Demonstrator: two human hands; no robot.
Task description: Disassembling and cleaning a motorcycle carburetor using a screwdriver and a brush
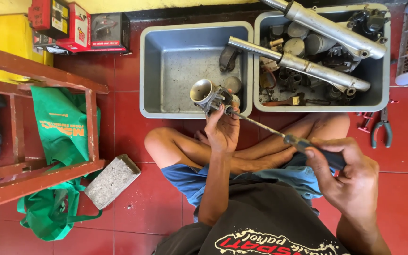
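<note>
The left hand (pixel 223 130) is closed around the grey cast-metal carburettor body with a round flared intake mouth (pixel 209 96), holding it up above the crossed legs so that its side faces the tool. The right hand (pixel 345 172) is wrapped in a fist around the dark handle of a long thin-shafted screwdriver (pixel 279 134). The shaft runs up and left, and its tip meets the carburettor body just beside the left fingertips; this grip appears to steady the part against the push of the tool.

The person sits cross-legged on the red tiled floor (pixel 133 123), which keeps both trays within arm's reach. Directly ahead stands a grey rectangular plastic tray (pixel 149 71), nearly bare, holding a few small round metal parts. Touching its right side is a second grey tray (pixel 381 56) filled with engine parts, with two silver fork tubes (pixel 308 66) laid slantwise across it. Pliers with grey-green handles (pixel 381 130) lie on the floor right of that tray. To the left are a grey concrete block (pixel 112 179), a green cloth bag (pixel 60 127) and a red wooden frame (pixel 38 75).
</note>
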